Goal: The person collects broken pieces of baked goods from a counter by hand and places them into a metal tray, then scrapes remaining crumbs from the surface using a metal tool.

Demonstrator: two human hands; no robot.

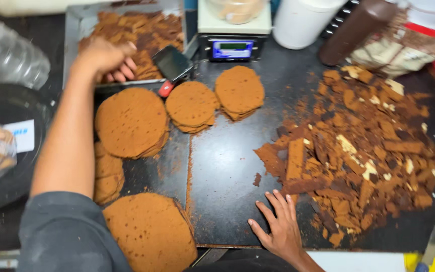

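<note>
Nearest to the camera: grey sleeve (69, 234) of the left arm, and beside it one large stack of round brown cake layers (149, 231) at the bottom edge.

Left hand (107, 59) stretched far forward, fingers curled down into a metal tray (74, 30) full of brown cake pieces (147, 30); whether something is gripped inside the fingers, cannot tell. Just to the right of this hand, a dark scraper blade with red handle (172, 68), not touched. Directly below the same hand, a wide stack of cake rounds (131, 122), then two smaller stacks (192, 106) (239, 91) further right.

Right hand (277, 226) lying flat and open on the black worktop (227, 166), fingers spread, holding nothing. Fingertips almost touching the edge of a big heap of broken cake scraps (358, 151), brown with some pale bits.

Beyond the stacks, a digital scale (232, 48) with a white tub (303, 22) beside it.
</note>
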